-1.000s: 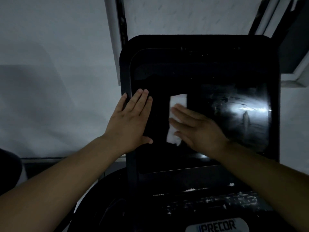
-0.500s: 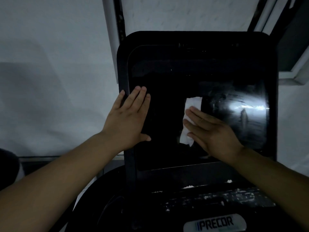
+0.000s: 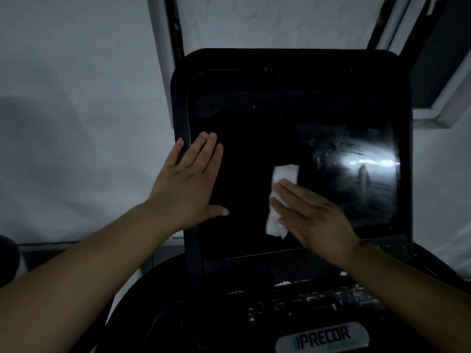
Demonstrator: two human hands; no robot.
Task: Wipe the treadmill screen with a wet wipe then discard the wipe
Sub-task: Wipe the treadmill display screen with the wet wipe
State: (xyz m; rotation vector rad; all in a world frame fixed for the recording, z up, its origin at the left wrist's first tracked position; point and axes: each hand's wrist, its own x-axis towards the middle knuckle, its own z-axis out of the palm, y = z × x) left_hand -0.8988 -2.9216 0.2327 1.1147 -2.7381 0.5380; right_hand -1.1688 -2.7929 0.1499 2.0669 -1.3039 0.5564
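Both hands lie flat and open on the treadmill screen (image 3: 257, 154) at the frame's centre. Right hand (image 3: 314, 217) presses the white wet wipe (image 3: 281, 200) against the glass with straight fingers, nothing gripped. Left hand (image 3: 190, 184) braces the screen's left edge, fingers together. Wiping looks underway; the smeared, glaring patch at right likely needs the next pass, before discarding.

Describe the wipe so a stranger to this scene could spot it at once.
Find the big black treadmill screen that fills the middle of the view. The right hand lies flat on its lower centre, pressing the wipe to the glass. It is the only white thing on the dark screen, sticking out past the fingertips.
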